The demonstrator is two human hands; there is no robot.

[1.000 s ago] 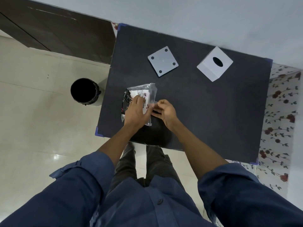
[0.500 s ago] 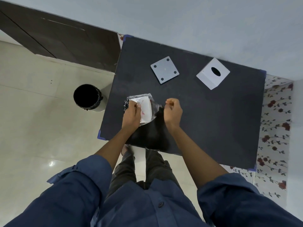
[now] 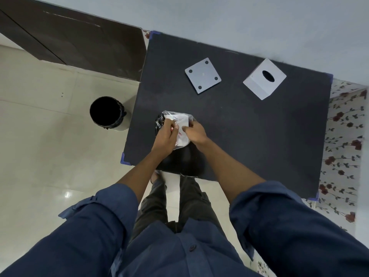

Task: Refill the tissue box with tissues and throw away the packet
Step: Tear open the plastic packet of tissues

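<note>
Two hands work together over the near left part of a black table (image 3: 259, 136), which stands against a pale wall and has blue tape at its corners. To the table's left on the cream tiled floor stands a round bin (image 3: 106, 113) with a black liner, its mouth open and dark. A dark brown door panel (image 3: 75, 43) fills the far left of the room, and a strip of floral cloth (image 3: 343, 136) shows along the table's right edge.

On the far right of the table sits the white tissue box (image 3: 264, 78), turned at an angle, its oval slot facing up. Well apart from it to the left lies a grey square base plate (image 3: 202, 75) with a round pad near each corner, flat on the surface.

Nearest the person is the tissue packet (image 3: 180, 124), clear crinkled plastic around white tissues with some print on it. The left hand (image 3: 166, 134) is closed around the packet's left side, fingers curled over the wrap. The right hand (image 3: 194, 131) pinches the plastic from the right, thumb and fingertips pressed together on it. Both forearms come out of rolled dark blue sleeves.
</note>
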